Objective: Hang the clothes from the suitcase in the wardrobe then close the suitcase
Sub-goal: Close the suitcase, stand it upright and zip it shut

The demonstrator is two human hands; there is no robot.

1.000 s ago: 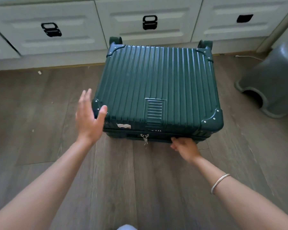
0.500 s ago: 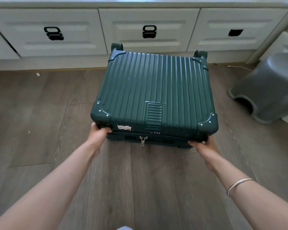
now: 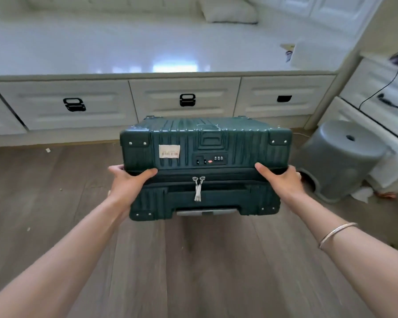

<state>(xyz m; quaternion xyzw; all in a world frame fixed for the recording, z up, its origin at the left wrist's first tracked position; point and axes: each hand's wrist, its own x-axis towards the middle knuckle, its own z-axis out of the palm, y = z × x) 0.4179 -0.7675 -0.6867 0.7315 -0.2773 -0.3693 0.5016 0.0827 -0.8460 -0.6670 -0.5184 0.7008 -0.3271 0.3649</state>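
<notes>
Clasped at its near corners by the left hand [image 3: 130, 181] and right hand [image 3: 283, 180], thumbs on the seam, the zipped suitcase [image 3: 205, 143] could be dropped if grip is lost.

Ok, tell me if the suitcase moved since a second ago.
Yes. The suitcase has tipped up, near end off the floor, held by the left hand and right hand; its far end stays by the white drawers.

Left forearm [image 3: 62, 253] and left hand [image 3: 126, 184]: bare. Right forearm [image 3: 354, 255] and right hand [image 3: 283, 182]: bare. Right wrist: one thin, plain, silver-coloured bangle [image 3: 336, 234], a narrow smooth band.
</notes>
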